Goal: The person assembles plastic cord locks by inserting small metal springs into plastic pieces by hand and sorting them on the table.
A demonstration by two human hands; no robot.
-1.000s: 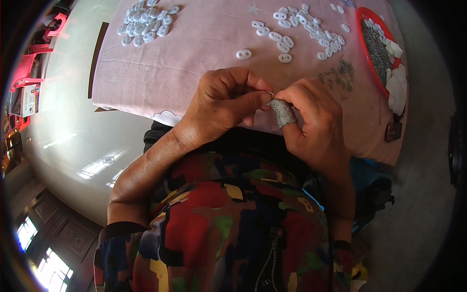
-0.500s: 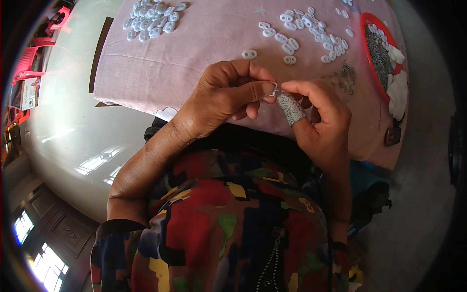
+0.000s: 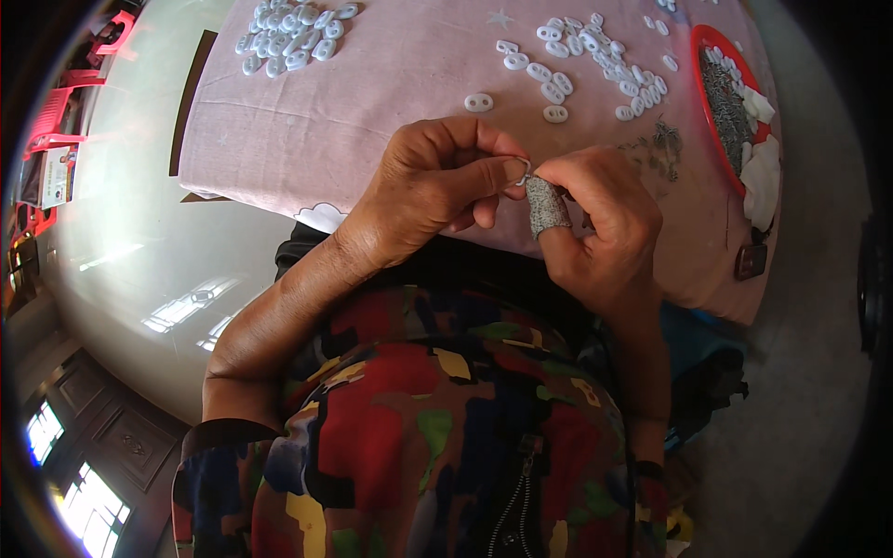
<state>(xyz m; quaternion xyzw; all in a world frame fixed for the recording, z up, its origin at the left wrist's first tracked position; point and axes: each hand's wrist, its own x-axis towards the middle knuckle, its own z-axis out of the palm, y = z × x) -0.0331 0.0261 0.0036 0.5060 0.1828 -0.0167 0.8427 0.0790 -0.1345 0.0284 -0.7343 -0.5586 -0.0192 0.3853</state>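
Note:
My left hand is closed, its thumb and forefinger pinching a small white plastic piece seen nearly edge-on. My right hand is pinched right up against that piece. A small metal spring is between its fingertips, mostly hidden now. A grey speckled cover wraps the right thumb. Just beyond my hands, loose white oval pieces with two holes lie on the pink cloth. Several small metal springs are scattered to the right of my right hand.
The pink cloth covers the table. A heap of white ovals sits far left, another group far right. On the right edge stands a red basin of metal springs, with white cloth over its rim and a small dark object nearby.
My right hand has moved slightly left, closer to the white piece, with its thumb turned more upright. The spring's coil, visible between the hands before, is now mostly covered.

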